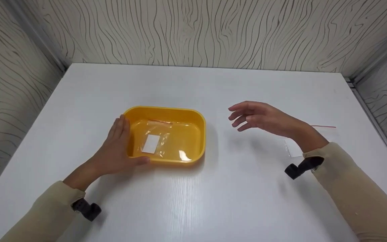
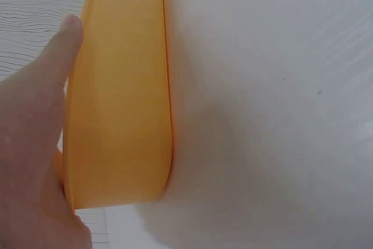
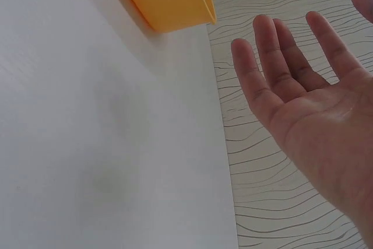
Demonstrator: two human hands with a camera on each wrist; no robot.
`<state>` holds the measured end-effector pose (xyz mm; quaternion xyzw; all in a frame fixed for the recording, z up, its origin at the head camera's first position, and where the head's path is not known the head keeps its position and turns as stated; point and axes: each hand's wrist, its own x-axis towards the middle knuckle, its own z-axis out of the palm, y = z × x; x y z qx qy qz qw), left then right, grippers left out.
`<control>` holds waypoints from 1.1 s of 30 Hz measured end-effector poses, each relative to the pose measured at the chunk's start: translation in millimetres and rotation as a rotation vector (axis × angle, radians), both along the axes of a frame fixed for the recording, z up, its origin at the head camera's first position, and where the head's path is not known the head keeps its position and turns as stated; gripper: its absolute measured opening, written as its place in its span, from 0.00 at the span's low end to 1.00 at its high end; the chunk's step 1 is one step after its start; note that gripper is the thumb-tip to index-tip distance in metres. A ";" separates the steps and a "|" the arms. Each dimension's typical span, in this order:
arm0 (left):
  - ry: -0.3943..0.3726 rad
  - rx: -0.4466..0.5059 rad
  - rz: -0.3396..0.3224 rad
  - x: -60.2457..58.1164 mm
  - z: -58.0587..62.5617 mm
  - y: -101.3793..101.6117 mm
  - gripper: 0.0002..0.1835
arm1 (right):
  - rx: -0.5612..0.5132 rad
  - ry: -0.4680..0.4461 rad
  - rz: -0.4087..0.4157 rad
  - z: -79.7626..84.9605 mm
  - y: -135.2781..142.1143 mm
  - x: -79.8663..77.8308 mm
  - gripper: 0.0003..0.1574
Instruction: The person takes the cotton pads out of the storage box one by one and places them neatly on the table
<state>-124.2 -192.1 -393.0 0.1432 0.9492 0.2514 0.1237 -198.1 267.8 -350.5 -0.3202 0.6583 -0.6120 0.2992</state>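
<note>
A yellow rectangular plastic tray (image 1: 198, 134) with rounded corners stands on the white table, left of the middle. Inside it lies a clear zip bag (image 1: 164, 139) with a red strip and a white label. My left hand (image 1: 119, 148) touches the tray's near left corner: its straight fingers lie along the left side, the thumb on the front rim. In the left wrist view the thumb rests along the tray's outer wall (image 2: 122, 97). To the tray's right, my right hand (image 1: 264, 117) hovers above the table with loosely bent fingers, holding nothing; its palm (image 3: 326, 121) shows in the right wrist view.
A second clear zip bag (image 1: 292, 148) with a red strip lies at the right of the table (image 1: 193, 201), partly hidden under the right forearm. Panels with a wood-grain line pattern (image 1: 193, 33) rise behind the table and at both sides.
</note>
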 end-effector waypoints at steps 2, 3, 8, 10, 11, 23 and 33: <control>0.001 0.000 -0.002 0.1 -0.3 -0.2 0.75 | 0.006 0.000 0.003 0.4 -2.9 -0.2 0.28; 0.003 0.000 -0.003 0.1 -0.6 -0.3 0.75 | 0.010 0.000 0.004 0.5 -4.3 -0.3 0.28; 0.010 -0.004 -0.009 0.5 -1.0 -0.8 0.75 | 0.031 -0.001 0.006 -0.2 -10.8 -1.7 0.28; 0.010 -0.007 -0.010 0.8 -0.7 -0.8 0.75 | 0.045 -0.002 0.003 -0.6 -13.2 -1.7 0.28; 0.009 -0.009 -0.010 0.9 -0.6 -0.8 0.75 | 0.052 -0.004 0.002 -0.7 -14.4 -1.7 0.27; 0.009 -0.007 -0.003 1.4 -2.1 -1.1 0.75 | 0.057 0.001 0.019 1.4 -31.1 -1.8 0.27; 0.009 -0.009 -0.003 1.2 -2.1 -1.5 0.75 | 0.068 -0.006 0.037 2.8 -43.5 -1.7 0.27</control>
